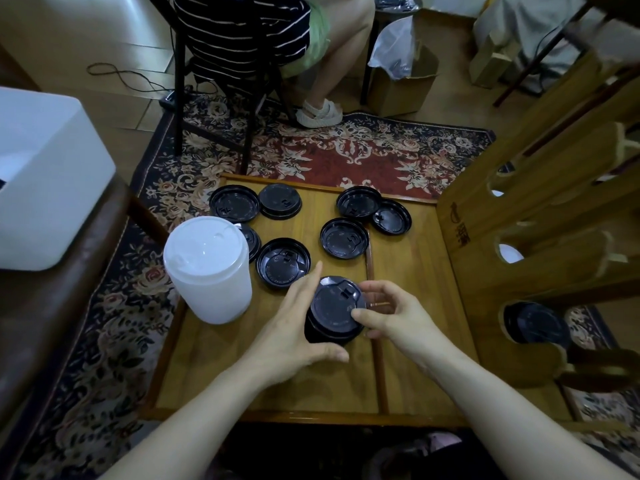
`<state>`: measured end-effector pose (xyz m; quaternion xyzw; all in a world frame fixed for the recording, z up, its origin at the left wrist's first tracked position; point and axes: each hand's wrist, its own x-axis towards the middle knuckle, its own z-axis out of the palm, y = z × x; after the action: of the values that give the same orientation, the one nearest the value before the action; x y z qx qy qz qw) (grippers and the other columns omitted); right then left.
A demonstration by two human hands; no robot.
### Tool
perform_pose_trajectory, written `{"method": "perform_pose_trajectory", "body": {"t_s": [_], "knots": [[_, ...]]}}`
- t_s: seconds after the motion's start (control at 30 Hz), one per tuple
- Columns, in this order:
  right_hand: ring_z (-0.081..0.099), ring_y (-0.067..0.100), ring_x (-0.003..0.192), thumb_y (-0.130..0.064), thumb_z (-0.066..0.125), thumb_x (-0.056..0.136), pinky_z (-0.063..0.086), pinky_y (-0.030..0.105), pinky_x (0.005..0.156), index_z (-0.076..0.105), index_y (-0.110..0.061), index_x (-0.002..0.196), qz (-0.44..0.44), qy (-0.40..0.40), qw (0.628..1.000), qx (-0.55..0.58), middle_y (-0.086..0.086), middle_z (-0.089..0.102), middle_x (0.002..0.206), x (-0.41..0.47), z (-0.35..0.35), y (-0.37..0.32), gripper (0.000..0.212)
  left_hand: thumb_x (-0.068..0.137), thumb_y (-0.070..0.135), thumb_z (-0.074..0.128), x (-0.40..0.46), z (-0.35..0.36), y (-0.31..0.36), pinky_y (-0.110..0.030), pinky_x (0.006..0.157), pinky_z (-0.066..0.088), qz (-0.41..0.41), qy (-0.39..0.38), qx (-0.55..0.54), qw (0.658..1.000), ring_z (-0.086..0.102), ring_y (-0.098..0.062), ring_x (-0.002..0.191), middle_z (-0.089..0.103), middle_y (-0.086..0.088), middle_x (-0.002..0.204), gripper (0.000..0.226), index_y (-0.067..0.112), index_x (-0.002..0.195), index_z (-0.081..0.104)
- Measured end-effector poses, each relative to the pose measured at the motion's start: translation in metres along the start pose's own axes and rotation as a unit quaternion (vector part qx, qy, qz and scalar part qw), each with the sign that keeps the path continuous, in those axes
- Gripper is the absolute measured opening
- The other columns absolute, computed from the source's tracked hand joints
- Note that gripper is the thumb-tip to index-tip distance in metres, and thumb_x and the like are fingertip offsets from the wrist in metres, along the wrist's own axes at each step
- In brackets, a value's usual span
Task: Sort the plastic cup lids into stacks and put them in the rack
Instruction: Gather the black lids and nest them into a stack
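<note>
Left hand (294,323) cupped around the side of a short stack of black lids (334,311), fingers curved along its far-left edge and thumb under the near edge, probably to keep the stack squared and steady. Right hand (384,313) pinched the top lid's right rim between thumb and curled fingers, likely seating or aligning it on the stack. Stack sat between both hands on the wooden counter (415,271), touching both. Loose black lids (282,261) lay scattered just beyond the left hand's fingertips, more further out toward the counter's far edge, some overlapping; these looked unsorted. Tall white stack of lids (207,268) stood upright to the left of the left hand, near but apart. Wooden rack (519,237) stood right of the right hand, one near slot already holding black lids (535,323). Judged: sorting partway done, black stack not yet racked.
</note>
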<state>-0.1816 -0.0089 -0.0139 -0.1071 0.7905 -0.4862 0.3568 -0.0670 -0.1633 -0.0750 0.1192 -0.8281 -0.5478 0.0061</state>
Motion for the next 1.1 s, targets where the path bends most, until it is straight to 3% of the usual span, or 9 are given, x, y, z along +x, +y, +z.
{"method": "perform_pose_trajectory", "body": {"t_s": [0.17,0.23,0.4,0.53,0.7,0.77,0.8,0.97,1.1], "knots": [[0.062,0.011,0.103,-0.019,0.072,0.087,0.053,0.014,0.069,0.060,-0.019,0.121,-0.032,-0.019,0.999,-0.020,0.000,0.064,0.113,0.008,-0.007,0.002,0.035,0.067,0.074,0.071,0.001,-0.001,-0.001,-0.032,0.118,0.032,0.035,0.030,-0.003,0.999,0.022,0.012,0.142,0.019,0.039,0.150,0.092,0.063,0.143,0.020],[0.058,0.008,0.110,-0.027,0.067,0.091,0.049,0.013,0.082,0.060,-0.023,0.121,-0.105,0.028,0.986,-0.130,-0.005,0.061,0.116,0.023,-0.017,0.002,0.031,0.065,0.074,0.073,0.003,-0.002,-0.002,-0.030,0.117,0.032,0.031,0.032,-0.010,0.999,0.025,0.012,0.141,0.022,0.041,0.147,0.090,0.064,0.140,0.024],[0.036,0.018,0.130,-0.020,0.058,0.096,0.038,0.036,0.106,0.051,-0.022,0.138,-0.268,0.076,0.851,-0.445,-0.003,0.051,0.134,0.076,-0.029,0.000,0.043,0.073,0.048,0.085,0.006,-0.001,-0.003,-0.020,0.116,0.028,0.020,0.028,-0.023,0.999,0.025,0.014,0.138,0.025,0.040,0.144,0.085,0.059,0.138,0.030],[0.027,0.025,0.141,-0.017,0.055,0.094,0.029,0.041,0.108,0.043,-0.022,0.146,-0.258,0.039,0.765,-0.589,0.000,0.046,0.145,0.102,-0.017,0.009,0.053,0.074,0.039,0.087,0.009,-0.004,-0.005,-0.015,0.114,0.027,0.011,0.026,-0.028,0.999,0.028,0.012,0.138,0.029,0.035,0.144,0.085,0.057,0.137,0.032],[0.055,0.026,0.094,-0.009,0.072,0.076,0.028,0.037,0.077,0.065,-0.017,0.096,-0.339,0.095,0.669,-0.655,0.000,0.065,0.092,0.097,-0.008,0.028,0.023,0.071,0.042,0.088,0.010,-0.004,-0.006,-0.015,0.113,0.030,0.009,0.026,-0.035,0.999,0.031,0.010,0.137,0.033,0.032,0.144,0.089,0.049,0.143,0.035],[0.053,0.023,0.085,-0.008,0.075,0.075,0.027,0.035,0.072,0.065,-0.017,0.091,-0.372,0.110,0.685,-0.617,-0.003,0.063,0.085,0.092,-0.012,0.027,0.021,0.070,0.046,0.087,0.011,-0.004,-0.006,-0.022,0.116,0.030,0.007,0.026,-0.040,0.999,0.030,0.008,0.139,0.032,0.031,0.145,0.090,0.048,0.144,0.036],[0.052,0.022,0.086,-0.009,0.073,0.079,0.028,0.034,0.073,0.066,-0.017,0.093,-0.365,0.123,0.718,-0.579,-0.004,0.063,0.087,0.087,-0.013,0.022,0.018,0.070,0.048,0.087,0.011,-0.004,-0.007,-0.026,0.118,0.029,0.007,0.027,-0.040,0.999,0.028,0.006,0.141,0.031,0.030,0.147,0.091,0.048,0.145,0.036],[0.054,0.006,0.085,-0.011,0.061,0.094,0.040,0.021,0.075,0.062,-0.021,0.097,-0.155,0.155,0.959,-0.179,-0.010,0.060,0.089,0.049,-0.016,-0.019,0.010,0.075,0.042,0.085,0.009,-0.005,-0.004,-0.026,0.119,0.023,0.009,0.034,-0.013,0.999,0.018,0.007,0.144,0.023,0.031,0.152,0.088,0.056,0.140,0.028],[0.062,0.010,0.082,-0.010,0.055,0.097,0.043,0.026,0.069,0.065,-0.019,0.104,-0.042,0.125,0.986,0.102,-0.002,0.068,0.088,0.017,-0.029,-0.035,0.015,0.074,0.037,0.087,0.009,-0.004,-0.003,-0.015,0.114,0.022,-0.003,0.039,-0.025,0.999,0.023,0.010,0.141,0.026,0.036,0.146,0.091,0.055,0.140,0.027]]}}
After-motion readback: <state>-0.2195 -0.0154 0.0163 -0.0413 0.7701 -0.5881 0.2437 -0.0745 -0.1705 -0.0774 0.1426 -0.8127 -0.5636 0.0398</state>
